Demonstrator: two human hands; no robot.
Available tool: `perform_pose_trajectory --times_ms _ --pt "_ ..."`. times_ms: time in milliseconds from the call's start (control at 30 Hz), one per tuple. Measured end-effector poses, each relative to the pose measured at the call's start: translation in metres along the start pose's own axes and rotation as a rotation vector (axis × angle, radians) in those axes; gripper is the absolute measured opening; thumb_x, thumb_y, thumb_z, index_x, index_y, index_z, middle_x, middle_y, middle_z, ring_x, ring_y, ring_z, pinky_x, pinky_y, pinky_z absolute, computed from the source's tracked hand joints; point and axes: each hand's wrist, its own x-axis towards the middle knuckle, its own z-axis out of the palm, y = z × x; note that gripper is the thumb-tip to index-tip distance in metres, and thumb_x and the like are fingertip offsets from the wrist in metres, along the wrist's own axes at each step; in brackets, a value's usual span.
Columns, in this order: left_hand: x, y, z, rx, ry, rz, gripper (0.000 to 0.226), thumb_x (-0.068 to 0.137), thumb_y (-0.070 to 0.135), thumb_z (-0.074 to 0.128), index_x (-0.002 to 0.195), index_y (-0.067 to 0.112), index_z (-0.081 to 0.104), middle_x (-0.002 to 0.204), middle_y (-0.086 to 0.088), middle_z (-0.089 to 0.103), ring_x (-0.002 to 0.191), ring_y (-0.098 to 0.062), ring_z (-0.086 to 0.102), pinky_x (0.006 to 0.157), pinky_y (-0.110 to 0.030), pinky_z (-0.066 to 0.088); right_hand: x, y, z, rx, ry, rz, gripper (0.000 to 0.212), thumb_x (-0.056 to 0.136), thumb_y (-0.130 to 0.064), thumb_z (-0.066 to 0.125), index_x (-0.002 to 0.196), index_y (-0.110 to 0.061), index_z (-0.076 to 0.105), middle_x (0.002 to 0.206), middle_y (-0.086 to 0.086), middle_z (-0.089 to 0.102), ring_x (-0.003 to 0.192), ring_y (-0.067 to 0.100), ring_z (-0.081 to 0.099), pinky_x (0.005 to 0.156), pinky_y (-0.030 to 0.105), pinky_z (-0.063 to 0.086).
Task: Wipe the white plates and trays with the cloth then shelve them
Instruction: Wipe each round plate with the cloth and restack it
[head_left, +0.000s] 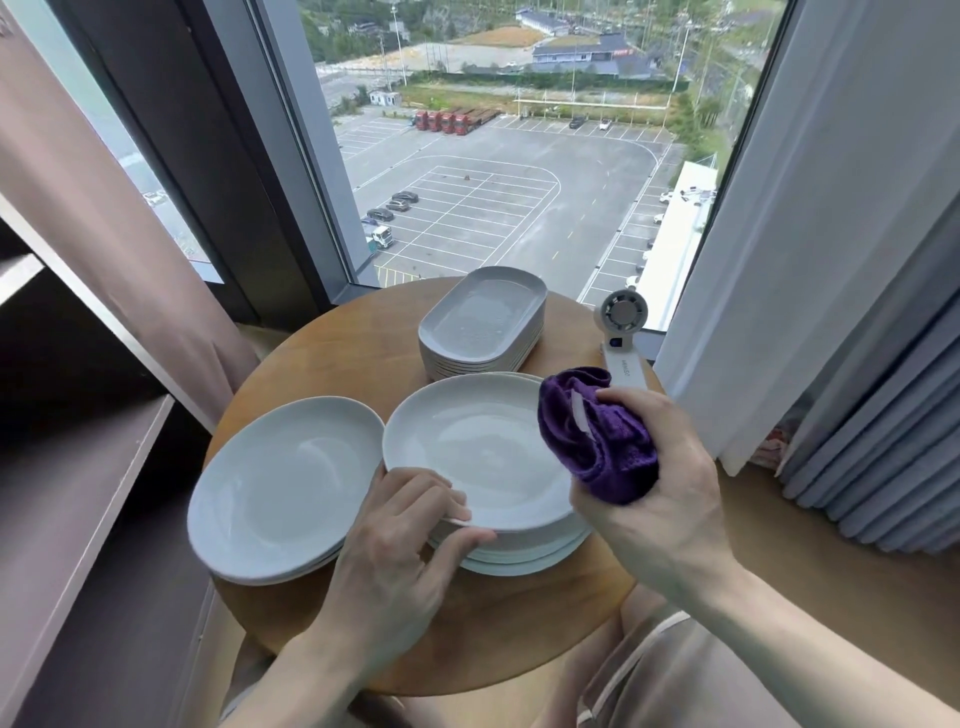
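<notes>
A stack of several round white plates sits in the middle of the round wooden table. My left hand pinches the near rim of the top plate, thumb under the edge. My right hand grips a bunched purple cloth just above the right rim of that plate. To the left lie two stacked white plates, overhanging the table edge. Behind, a stack of several oblong white trays stands near the window.
A small white hand-held fan lies at the table's back right. Dark shelves run along the left. Pink curtain hangs at the left, grey curtains at the right. A large window is directly behind the table.
</notes>
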Motion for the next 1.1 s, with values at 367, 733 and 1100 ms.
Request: perform_pose_trajectory --times_ms 367,733,1100 --pt "0.016 0.028 -0.017 -0.352 0.084 -0.363 0.024 0.083 0.056 0.066 0.079 0.033 0.069 0.096 0.008 0.07 0.108 -0.013 0.065 0.083 -0.015 0.046 0.019 0.009 -0.006 0.269 0.228 0.355 0.063 0.06 -0.051 0.075 0.119 -0.032 0.067 0.099 -0.016 0.074 0.086 -0.009 0.066 0.072 0.005 0.047" --pt "0.04 0.04 -0.037 -1.174 0.097 -0.747 0.044 0.087 0.057 0.062 0.112 0.025 0.079 0.121 0.001 0.073 0.112 -0.017 0.07 0.09 -0.062 0.057 0.016 0.004 -0.001 0.223 0.13 0.287 0.04 0.062 -0.054 0.074 0.098 -0.065 0.062 0.092 -0.027 0.072 0.084 -0.005 0.068 0.071 0.006 0.049" --pt "0.037 0.026 -0.033 -1.672 0.178 -1.049 0.054 0.088 0.048 0.065 0.13 0.014 0.062 0.101 0.003 0.076 0.105 -0.031 0.073 0.083 -0.079 0.046 0.013 0.014 0.003 0.186 0.124 0.288 0.052 0.06 -0.057 0.077 0.109 -0.057 0.059 0.106 -0.018 0.072 0.094 -0.004 0.068 0.075 0.005 0.047"
